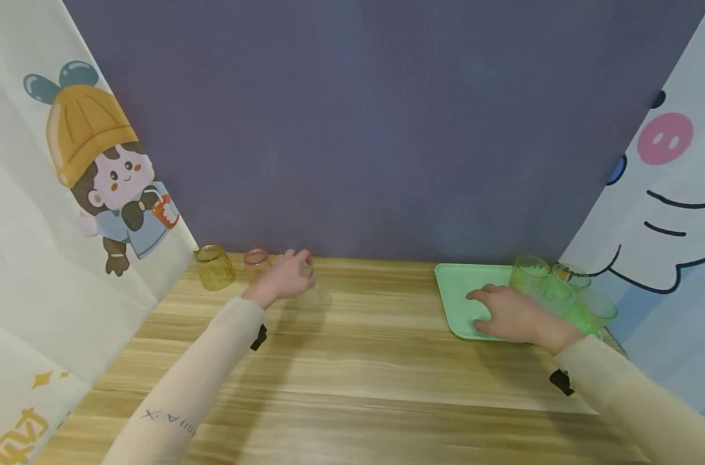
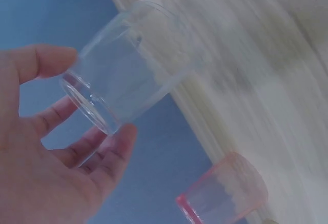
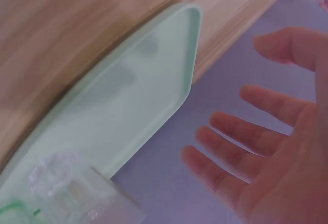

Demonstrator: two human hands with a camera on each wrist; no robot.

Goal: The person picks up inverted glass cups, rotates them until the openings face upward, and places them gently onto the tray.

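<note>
The left hand [image 2: 41, 167] grips a clear cup [image 2: 123, 70] between thumb and fingers; the right hand [image 1: 518, 316] hovers, fingers spread, over the green tray [image 1: 463, 290]. Best to keep the cup level.

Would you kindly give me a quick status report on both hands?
Left hand pinches clear cup. Right hand open over green tray. Pink cup beside left grip.

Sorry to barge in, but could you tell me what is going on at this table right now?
A person is handling plastic cups at a wooden table. The left hand holds a clear cup between thumb and fingers, next to a pink cup and a yellow cup by the back wall. The right hand is open over a mint green tray, where several green cups stand.
</note>
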